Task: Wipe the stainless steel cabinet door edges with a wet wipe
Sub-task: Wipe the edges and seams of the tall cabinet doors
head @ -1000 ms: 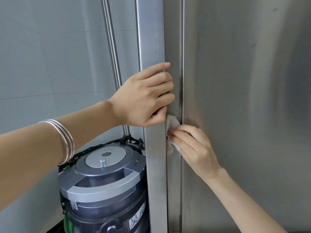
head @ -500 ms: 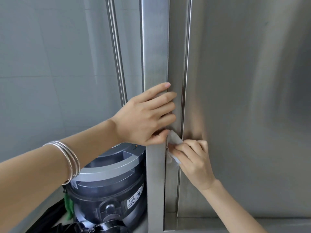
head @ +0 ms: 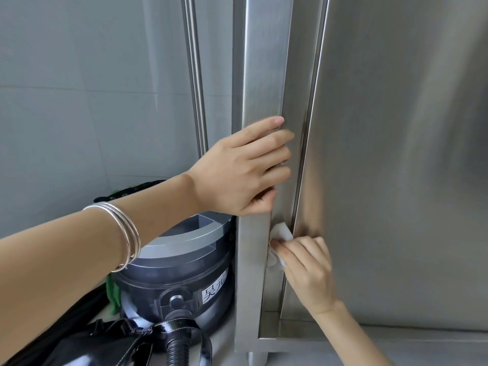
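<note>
The stainless steel cabinet door (head: 396, 180) fills the right side. A vertical steel post (head: 264, 62) stands left of it, with a narrow recess between them along the door's left edge (head: 307, 133). My left hand (head: 237, 170) grips the post, fingers wrapped over its right edge and thumb underneath. Just below it, my right hand (head: 306, 270) pinches a crumpled white wet wipe (head: 282, 231) and presses it into the recess against the door edge. Part of the wipe is hidden under my fingers.
A dark grey canister vacuum (head: 179, 260) with a black hose (head: 177, 344) stands close to the left of the post. A thin steel pipe (head: 195, 75) runs up the grey tiled wall (head: 79, 101). The cabinet's bottom rail (head: 396, 336) lies below the door.
Both hands have moved down along the post and door edge, the wipe sliding lower in the recess. The view tilted down, and the cabinet's bottom rail came into sight.
</note>
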`<move>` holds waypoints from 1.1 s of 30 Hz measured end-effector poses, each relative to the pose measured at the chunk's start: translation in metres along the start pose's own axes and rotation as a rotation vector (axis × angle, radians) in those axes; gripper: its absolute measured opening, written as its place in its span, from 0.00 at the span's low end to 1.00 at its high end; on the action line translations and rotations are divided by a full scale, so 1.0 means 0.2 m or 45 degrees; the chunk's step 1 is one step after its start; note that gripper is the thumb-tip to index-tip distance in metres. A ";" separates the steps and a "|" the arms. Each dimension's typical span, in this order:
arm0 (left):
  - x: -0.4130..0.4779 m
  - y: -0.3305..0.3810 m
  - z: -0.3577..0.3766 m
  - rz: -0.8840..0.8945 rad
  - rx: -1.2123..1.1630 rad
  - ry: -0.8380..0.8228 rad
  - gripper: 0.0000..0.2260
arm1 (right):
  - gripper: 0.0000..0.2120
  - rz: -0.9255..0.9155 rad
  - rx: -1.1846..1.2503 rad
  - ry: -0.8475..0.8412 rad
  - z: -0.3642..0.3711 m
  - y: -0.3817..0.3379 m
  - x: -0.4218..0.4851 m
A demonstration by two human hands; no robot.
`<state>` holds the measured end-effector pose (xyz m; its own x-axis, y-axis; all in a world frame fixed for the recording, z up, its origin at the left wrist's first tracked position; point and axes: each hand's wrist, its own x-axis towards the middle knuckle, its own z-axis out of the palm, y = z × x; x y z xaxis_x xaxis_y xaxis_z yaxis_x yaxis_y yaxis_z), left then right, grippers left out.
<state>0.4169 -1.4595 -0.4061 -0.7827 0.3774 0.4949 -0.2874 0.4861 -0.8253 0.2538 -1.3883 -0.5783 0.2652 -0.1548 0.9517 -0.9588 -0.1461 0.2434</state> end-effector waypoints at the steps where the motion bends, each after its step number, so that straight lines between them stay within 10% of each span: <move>1: 0.00 0.00 0.00 0.002 0.001 0.000 0.12 | 0.11 -0.006 0.003 -0.039 -0.01 -0.01 -0.02; 33: 0.00 0.01 0.02 0.020 0.000 0.066 0.11 | 0.10 0.414 0.132 -0.286 -0.05 -0.22 -0.28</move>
<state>0.4150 -1.4610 -0.4094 -0.7577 0.4249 0.4954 -0.2756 0.4797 -0.8330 0.2809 -1.3624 -0.6405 -0.0232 -0.4171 0.9086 -0.9841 -0.1507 -0.0943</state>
